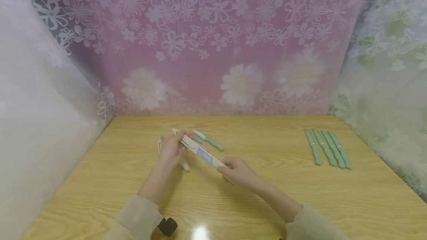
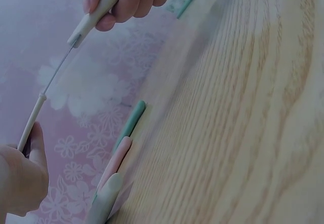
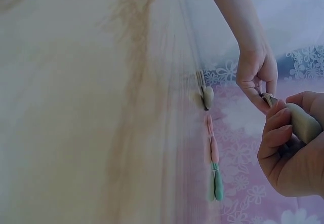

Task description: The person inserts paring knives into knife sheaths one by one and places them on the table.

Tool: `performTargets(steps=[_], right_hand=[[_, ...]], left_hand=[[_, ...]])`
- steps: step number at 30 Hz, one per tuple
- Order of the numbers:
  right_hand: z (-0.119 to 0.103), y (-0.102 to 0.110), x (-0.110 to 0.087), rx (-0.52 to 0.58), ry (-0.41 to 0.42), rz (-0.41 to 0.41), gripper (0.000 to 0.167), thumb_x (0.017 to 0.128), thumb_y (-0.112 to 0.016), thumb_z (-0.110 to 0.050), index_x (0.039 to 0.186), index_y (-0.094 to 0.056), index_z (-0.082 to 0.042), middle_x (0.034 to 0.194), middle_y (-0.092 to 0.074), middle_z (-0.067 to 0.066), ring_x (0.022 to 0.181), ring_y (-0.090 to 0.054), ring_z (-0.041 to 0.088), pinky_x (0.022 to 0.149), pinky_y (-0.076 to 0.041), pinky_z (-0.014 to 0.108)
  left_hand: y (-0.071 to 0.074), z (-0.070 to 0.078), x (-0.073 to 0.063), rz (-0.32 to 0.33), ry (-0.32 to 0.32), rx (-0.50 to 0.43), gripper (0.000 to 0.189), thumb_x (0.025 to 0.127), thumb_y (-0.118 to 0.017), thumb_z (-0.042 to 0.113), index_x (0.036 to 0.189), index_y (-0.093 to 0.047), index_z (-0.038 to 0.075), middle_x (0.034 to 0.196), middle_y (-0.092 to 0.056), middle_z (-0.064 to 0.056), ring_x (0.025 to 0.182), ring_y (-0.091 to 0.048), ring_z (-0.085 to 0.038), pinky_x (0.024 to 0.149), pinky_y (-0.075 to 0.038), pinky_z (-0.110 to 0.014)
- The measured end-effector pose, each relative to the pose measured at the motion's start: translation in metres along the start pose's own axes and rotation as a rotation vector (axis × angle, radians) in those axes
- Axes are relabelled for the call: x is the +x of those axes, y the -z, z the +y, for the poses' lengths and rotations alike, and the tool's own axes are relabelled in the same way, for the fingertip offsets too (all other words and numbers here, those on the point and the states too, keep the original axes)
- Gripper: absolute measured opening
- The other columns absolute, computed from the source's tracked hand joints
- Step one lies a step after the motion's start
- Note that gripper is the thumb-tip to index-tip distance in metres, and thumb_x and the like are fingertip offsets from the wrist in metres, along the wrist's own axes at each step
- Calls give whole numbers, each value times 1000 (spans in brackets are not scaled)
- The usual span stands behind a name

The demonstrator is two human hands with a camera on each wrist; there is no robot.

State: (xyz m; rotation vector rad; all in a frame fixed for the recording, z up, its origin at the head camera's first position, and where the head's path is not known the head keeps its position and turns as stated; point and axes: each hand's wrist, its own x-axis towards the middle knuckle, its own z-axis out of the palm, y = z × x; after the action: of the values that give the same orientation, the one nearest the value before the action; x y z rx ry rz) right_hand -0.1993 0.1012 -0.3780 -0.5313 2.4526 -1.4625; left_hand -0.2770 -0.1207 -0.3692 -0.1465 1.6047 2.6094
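Your left hand (image 1: 171,149) partly hides a pale-handled utensil (image 1: 184,165) on the table (image 1: 253,206), its fingers pinching a cream sheath (image 1: 191,143) above while your right hand (image 1: 241,172) grips the partly sheathed knife (image 1: 205,155) by its handle (image 1: 217,163).

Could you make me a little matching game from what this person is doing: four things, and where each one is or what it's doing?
Things:
1. Left hand
2. Right hand
3. Blade
4. Four green knives

Places and states:
A. Holds the pale handle
B. Side by side, toward the right of the table
C. Holds the pale sheath
D. Bare between sheath and handle

Pairs: 1-C, 2-A, 3-D, 4-B
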Motion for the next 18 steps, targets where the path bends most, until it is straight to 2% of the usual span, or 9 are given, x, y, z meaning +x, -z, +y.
performTargets(steps=[8, 14, 18], right_hand=[[0, -1, 1, 11, 19, -4, 27, 94, -52, -19, 97, -58, 7, 59, -53, 5, 42, -34, 8, 34, -26, 14], [-2, -2, 1, 12, 39, 8, 26, 94, -53, -21, 92, -57, 5, 58, -51, 8, 41, -34, 8, 33, -26, 15], [-2, -2, 3, 5, 41, 16, 26, 95, -52, -21, 90, -56, 4, 57, -49, 6, 41, -33, 8, 33, -26, 15]], left_hand=[[-5, -1, -1, 10, 17, -46, 38, 99, -45, 14, 127, -40, -11, 123, -53, -25, 92, -66, -18, 87, -51, -26], [-8, -2, -2, -11, 21, -83, 38, 99, -44, 13, 128, -39, -11, 128, -46, -29, 105, -60, -25, 88, -51, -28], [-11, -2, -3, -4, 5, -87, 37, 98, -46, 12, 126, -41, -11, 124, -51, -28, 106, -60, -27, 88, -51, -29]])
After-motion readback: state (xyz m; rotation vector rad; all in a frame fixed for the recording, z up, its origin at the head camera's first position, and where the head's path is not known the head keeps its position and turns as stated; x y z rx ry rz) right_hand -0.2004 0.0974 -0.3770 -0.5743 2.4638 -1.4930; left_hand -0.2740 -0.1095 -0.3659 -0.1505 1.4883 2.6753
